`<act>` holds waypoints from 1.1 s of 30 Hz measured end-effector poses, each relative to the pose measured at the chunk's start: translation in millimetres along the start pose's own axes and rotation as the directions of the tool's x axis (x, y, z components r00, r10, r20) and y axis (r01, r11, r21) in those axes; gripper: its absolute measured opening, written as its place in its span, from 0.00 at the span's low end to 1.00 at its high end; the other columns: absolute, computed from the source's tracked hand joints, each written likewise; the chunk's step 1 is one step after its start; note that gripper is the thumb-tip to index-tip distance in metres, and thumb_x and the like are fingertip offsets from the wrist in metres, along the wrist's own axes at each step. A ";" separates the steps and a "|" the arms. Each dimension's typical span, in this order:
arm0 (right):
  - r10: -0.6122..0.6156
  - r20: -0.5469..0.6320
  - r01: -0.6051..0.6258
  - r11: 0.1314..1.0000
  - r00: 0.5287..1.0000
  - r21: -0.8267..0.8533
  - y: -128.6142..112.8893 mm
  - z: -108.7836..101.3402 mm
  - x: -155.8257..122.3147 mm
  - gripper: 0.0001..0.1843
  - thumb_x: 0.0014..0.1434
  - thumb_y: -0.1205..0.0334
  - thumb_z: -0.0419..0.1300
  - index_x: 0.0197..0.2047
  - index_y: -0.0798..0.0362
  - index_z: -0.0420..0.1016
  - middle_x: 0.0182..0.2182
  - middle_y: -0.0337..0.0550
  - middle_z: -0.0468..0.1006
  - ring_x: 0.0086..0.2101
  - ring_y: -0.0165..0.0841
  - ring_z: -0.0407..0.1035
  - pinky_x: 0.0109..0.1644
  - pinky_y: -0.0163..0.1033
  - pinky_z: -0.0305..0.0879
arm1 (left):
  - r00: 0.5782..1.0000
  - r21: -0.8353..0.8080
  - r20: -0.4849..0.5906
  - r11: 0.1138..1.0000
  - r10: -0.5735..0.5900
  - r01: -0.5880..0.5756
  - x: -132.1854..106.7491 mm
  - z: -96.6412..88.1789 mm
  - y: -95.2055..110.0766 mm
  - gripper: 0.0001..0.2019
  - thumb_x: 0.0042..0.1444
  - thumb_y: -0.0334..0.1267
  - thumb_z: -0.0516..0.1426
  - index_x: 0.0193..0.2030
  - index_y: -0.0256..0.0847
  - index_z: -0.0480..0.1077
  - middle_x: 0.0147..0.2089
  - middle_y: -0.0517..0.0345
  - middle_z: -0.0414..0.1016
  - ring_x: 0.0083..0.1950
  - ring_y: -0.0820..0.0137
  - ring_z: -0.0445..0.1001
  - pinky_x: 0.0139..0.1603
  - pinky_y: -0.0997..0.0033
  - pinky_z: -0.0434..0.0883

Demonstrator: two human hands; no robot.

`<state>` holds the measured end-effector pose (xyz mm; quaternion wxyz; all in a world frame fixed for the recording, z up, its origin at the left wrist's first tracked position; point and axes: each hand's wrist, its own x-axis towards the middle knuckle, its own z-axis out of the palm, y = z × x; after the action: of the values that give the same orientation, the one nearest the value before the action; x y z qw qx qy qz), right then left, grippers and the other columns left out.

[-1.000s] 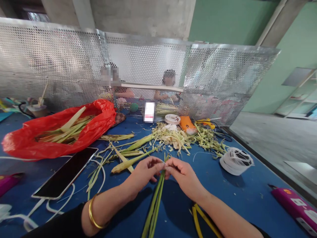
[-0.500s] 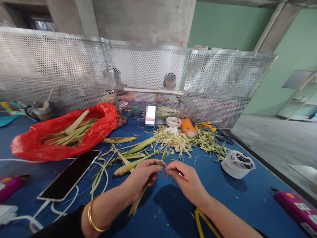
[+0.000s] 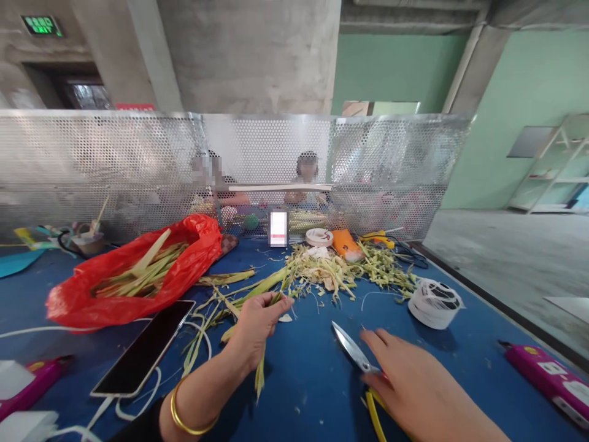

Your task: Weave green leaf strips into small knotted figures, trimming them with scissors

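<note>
My left hand (image 3: 258, 319) is closed in a pinch around a bundle of green, dried leaf strips (image 3: 260, 376) that look like corn husk. Its lower ends hang below my fist. My right hand (image 3: 399, 368) reaches over a pair of scissors (image 3: 352, 348) lying on the blue table (image 3: 317, 393). The thumb is at the scissors' pivot, and the slightly blurred fingers stretch out on the far side, apart from the thumb. Silver blades point away to the left; yellow handles (image 3: 375, 420) run partly under my palm.
A red plastic bag (image 3: 69, 307) of husks and a cabled phone (image 3: 145, 353) lie left. Behind my hands are husk scraps (image 3: 326, 270), a tape roll (image 3: 319, 237) and an orange packet (image 3: 346, 244). A white roll (image 3: 435, 305) and purple box (image 3: 547, 377) stand right. People sit behind a perforated screen (image 3: 267, 144).
My right hand has left the bundle and moved down and right to the scissors, whose blades now show. My left hand keeps the bundle. The view has tilted up a little.
</note>
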<state>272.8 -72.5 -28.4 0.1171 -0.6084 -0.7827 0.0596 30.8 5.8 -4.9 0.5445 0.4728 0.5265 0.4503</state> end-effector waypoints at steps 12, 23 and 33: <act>0.264 0.075 -0.270 0.958 0.962 0.093 15.4 31.5 -24.6 0.36 0.47 0.73 0.53 0.62 0.60 0.64 0.49 0.59 0.76 0.45 0.46 0.74 0.48 0.44 0.69 | 0.975 0.094 -0.097 0.977 0.201 -0.192 -0.7 6.4 4.3 0.14 0.42 0.48 0.64 0.26 0.37 0.74 0.18 0.68 0.56 0.21 0.78 0.50 0.23 0.76 0.50; 0.066 0.355 -0.332 -0.228 0.932 0.915 -12.0 23.6 -30.1 0.30 0.52 0.44 0.64 0.53 0.52 0.69 0.20 0.29 0.65 0.13 0.19 0.48 0.20 0.30 0.57 | 0.915 0.266 -0.133 0.903 0.382 -0.338 4.5 0.5 -1.2 0.13 0.47 0.46 0.61 0.27 0.37 0.75 0.24 0.63 0.68 0.29 0.73 0.63 0.32 0.75 0.61; -0.403 0.198 -0.435 -0.663 0.893 0.609 -74.9 20.8 -15.9 0.32 0.52 0.38 0.63 0.51 0.52 0.71 0.27 0.36 0.69 0.19 0.18 0.57 0.22 0.27 0.49 | 0.876 0.318 -0.151 0.862 0.457 -0.394 7.3 -7.3 -11.9 0.10 0.50 0.42 0.58 0.30 0.37 0.76 0.28 0.62 0.75 0.33 0.70 0.70 0.36 0.75 0.65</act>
<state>200.9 -105.8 -32.5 0.4132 -0.1042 -0.2247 0.8763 23.7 11.5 -17.7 0.2968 0.5963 0.5235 0.5313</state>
